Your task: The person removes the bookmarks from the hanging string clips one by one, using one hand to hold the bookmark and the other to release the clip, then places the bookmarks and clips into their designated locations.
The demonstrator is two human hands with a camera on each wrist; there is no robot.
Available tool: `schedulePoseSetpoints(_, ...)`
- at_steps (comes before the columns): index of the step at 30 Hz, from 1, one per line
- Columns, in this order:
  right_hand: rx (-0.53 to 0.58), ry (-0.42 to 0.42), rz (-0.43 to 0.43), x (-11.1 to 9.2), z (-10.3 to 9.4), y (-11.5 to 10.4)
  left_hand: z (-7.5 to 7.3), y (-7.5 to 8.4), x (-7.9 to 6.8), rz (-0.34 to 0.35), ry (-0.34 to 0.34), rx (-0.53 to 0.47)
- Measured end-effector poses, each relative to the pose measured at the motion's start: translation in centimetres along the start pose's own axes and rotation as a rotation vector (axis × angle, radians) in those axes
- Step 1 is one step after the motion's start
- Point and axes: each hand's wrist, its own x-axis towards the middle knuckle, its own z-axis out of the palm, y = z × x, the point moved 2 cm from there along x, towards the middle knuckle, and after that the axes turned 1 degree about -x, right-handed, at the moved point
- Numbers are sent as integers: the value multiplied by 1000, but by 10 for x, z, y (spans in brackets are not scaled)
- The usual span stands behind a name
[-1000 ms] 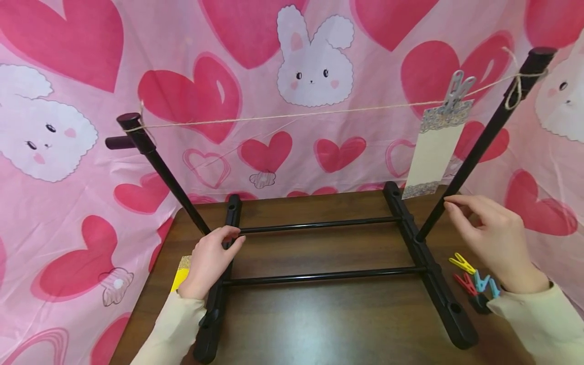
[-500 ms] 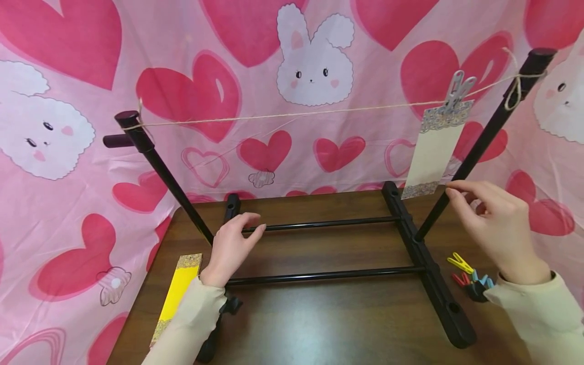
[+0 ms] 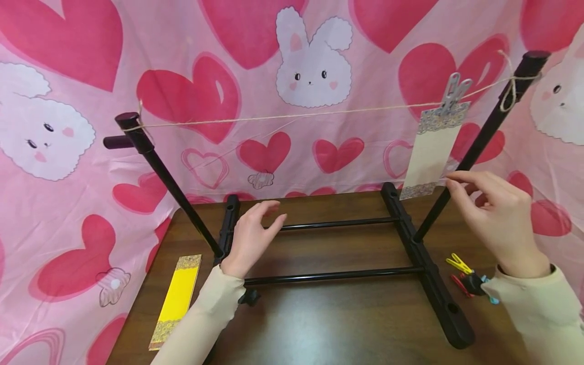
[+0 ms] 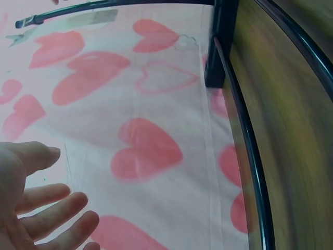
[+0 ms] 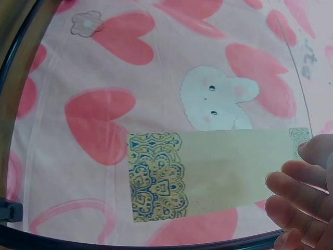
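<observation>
A cream card with patterned ends hangs from the twine, clipped by a grey clothespin. My right hand is loosely bent in front of the right black post, thumb and forefinger near the card's lower end. Nothing shows between its fingers; in the right wrist view they are apart beside the card. Over the rack's left side my left hand hovers, thumb and fingers spread and holding nothing. A yellow card with patterned ends lies on the table left of that arm.
Yellow, red and blue clothespins lie beside the rack's right foot, with a black knob near them. The left post and crossbars make up the black rack. A pink heart-and-rabbit cloth hangs behind.
My left hand has moved right and up from the left post, uncovering the yellow card. My right hand has risen slightly along the right post. The hanging card stays in place.
</observation>
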Motion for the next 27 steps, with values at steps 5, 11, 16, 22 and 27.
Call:
schedulePoseSetpoints(5, 12, 27, 0, 6, -1, -3, 5, 10, 5, 28, 26, -45)
schedulePoseSetpoints(11, 22, 54, 9, 12, -4, -8, 13, 24, 14, 79, 52, -91)
schedulePoseSetpoints(16, 40, 82, 18, 15, -5, -10, 22, 35, 21, 91, 68, -130)
schedulePoseSetpoints(22, 39, 93, 12, 19, -6, -13, 33, 51, 28, 131, 83, -166)
schedulePoseSetpoints(27, 16, 105, 15, 25, -8, -16, 39, 63, 34, 174, 98, -206)
